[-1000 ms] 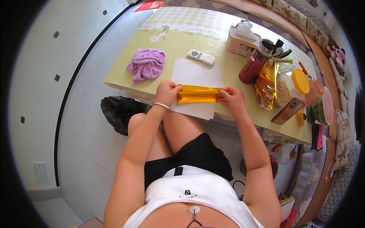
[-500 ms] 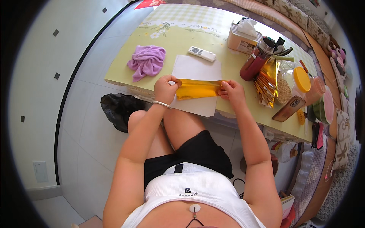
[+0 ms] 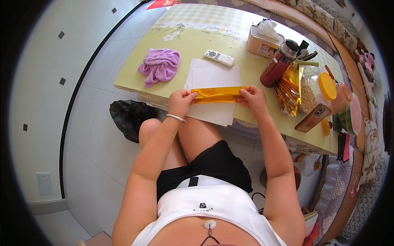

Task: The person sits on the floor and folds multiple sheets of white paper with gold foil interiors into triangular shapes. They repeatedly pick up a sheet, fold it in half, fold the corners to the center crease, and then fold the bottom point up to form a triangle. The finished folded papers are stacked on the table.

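Observation:
A shiny gold foil sheet (image 3: 217,95), creased lengthwise into a narrow strip, stretches between my two hands. My left hand (image 3: 182,102) pinches its left end, thumb on top. The right end is gripped by my right hand (image 3: 253,99) between thumb and fingers. Beneath the foil lie white paper sheets (image 3: 213,73), hanging slightly over the table's near edge. Right of my right hand, a bundle of folded gold foil pieces (image 3: 287,93) leans by a dark red thermos (image 3: 274,70).
The table (image 3: 135,67) also bears a purple cloth (image 3: 161,65), a white remote control (image 3: 219,58), a tissue box (image 3: 262,43), a yellow-lidded jar (image 3: 324,88) and a phone (image 3: 312,117). A black plastic bag (image 3: 130,120) sits on the floor by my left leg.
The gold foil has become a narrower strip with a fold along its length. Both my hands have shifted slightly and keep hold of its ends.

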A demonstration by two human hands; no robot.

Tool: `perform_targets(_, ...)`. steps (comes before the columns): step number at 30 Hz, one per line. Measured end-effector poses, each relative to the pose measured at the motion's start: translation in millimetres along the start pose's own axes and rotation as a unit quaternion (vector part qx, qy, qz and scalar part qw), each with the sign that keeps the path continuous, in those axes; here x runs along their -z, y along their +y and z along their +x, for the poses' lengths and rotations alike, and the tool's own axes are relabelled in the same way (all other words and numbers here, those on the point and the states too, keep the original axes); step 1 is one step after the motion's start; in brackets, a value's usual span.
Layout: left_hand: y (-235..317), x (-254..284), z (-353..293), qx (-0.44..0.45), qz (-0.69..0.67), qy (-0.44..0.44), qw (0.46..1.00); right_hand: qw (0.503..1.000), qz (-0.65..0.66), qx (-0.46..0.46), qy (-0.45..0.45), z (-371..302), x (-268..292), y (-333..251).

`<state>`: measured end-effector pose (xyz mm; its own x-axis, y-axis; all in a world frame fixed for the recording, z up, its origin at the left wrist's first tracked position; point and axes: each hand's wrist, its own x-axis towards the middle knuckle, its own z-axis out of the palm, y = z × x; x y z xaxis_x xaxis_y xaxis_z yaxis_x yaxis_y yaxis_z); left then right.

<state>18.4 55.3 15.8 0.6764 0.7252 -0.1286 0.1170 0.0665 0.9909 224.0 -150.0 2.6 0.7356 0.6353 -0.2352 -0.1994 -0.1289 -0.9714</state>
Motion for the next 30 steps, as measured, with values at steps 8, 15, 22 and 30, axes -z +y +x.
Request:
perform_targets(8, 11, -10, -5, -0.124, 0.244, 0.063, 0.960, 0.990, -0.133, 0.026, 0.038, -11, 6, -8)
perform_targets(15, 3, 1, -4, -0.136, 0.262, -0.014, 0.955, 0.942, -0.315, 0.096, 0.058, -20, 6, -12)
perform_targets(22, 11, -5, -18, -0.197, 0.338, -0.044, 0.919, 0.894, -0.392, 0.177, 0.126, -21, 12, 2)
perform_targets(30, 18, -16, -17, -0.294, 0.378, 0.085, 0.874, 0.943, -0.298, 0.102, 0.112, -12, -1, -19)
